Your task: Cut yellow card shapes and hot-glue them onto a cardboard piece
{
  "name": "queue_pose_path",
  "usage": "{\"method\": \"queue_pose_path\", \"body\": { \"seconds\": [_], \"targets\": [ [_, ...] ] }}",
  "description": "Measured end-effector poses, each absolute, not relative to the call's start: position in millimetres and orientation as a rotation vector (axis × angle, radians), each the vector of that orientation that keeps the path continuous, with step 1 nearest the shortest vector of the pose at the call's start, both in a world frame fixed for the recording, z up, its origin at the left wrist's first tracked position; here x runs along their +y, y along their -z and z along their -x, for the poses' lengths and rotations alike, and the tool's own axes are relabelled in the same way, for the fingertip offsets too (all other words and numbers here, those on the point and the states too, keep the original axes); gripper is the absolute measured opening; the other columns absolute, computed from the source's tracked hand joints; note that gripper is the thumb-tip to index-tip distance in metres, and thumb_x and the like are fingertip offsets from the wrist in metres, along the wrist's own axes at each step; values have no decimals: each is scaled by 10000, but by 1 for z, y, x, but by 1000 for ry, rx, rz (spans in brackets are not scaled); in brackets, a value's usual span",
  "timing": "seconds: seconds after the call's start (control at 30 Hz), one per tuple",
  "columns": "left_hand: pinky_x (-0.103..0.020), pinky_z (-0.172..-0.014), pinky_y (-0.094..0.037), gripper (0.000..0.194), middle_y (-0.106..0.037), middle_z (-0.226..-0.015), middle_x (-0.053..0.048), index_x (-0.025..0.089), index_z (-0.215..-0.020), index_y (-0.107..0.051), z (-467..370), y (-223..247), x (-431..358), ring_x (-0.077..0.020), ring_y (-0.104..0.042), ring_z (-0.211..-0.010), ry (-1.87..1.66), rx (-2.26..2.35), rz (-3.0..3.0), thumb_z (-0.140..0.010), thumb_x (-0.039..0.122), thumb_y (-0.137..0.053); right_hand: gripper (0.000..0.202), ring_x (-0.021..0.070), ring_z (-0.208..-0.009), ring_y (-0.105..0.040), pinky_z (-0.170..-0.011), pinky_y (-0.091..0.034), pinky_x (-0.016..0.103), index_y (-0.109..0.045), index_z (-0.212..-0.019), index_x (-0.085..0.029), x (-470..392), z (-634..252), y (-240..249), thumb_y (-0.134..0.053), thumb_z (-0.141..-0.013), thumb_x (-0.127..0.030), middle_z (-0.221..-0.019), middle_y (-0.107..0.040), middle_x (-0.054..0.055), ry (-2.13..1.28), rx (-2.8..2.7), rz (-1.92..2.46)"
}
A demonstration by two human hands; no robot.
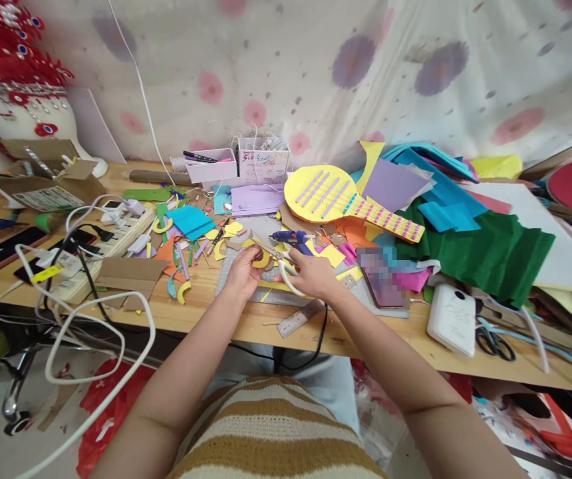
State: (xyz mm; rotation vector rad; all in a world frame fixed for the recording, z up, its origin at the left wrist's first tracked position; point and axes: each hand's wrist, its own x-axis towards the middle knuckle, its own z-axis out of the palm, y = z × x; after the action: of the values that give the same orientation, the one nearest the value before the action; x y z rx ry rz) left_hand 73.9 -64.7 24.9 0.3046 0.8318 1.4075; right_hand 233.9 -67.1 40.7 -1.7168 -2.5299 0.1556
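My left hand (244, 271) pinches a small curved yellow piece with a brown face (262, 258), perhaps paper or card. My right hand (314, 274) has its fingers in the white handles of a pair of scissors (286, 274). The blades point left toward the yellow piece; whether they touch it I cannot tell. Just behind my hands lies a blue hot glue gun (292, 236). A yellow lute-shaped craft model (322, 194) with purple strips and strings rests behind it. Yellow scraps surround the hands on a grey mat (226, 274).
A metal ruler (302, 318) lies near the front edge. To the right are a phone (383, 283), a white power bank (451, 319), dark-handled scissors (496, 343) and green crepe paper (495, 256). Power strips (111, 249) with looping cables and a cardboard box (49, 183) occupy the left.
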Motion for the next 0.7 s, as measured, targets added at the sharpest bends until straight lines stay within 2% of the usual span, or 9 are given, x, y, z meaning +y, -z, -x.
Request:
{"method": "queue_pose_path", "body": {
  "seconds": [0.43, 0.7],
  "targets": [
    [-210, -636, -487, 76, -622, -663, 19, 132, -724, -612, -73, -26, -64, -70, -572, -582, -1410, 809, -288, -655, 101, -605, 523, 245, -784, -637, -599, -333, 270, -520, -973, -207, -67, -233, -43, -364, -782, -669, -829, -671, 73, -155, -2546, 1757],
    [-178, -565, -474, 68, -614, -632, 19, 124, -703, -606, -74, -28, -64, -61, -567, -559, -1393, 832, -228, -689, 73, -563, 537, 247, -761, -638, -579, -316, 267, -524, -958, -209, -66, -234, -43, -359, -771, -684, -793, -675, 68, -140, -2545, 1747]
  ]
}}
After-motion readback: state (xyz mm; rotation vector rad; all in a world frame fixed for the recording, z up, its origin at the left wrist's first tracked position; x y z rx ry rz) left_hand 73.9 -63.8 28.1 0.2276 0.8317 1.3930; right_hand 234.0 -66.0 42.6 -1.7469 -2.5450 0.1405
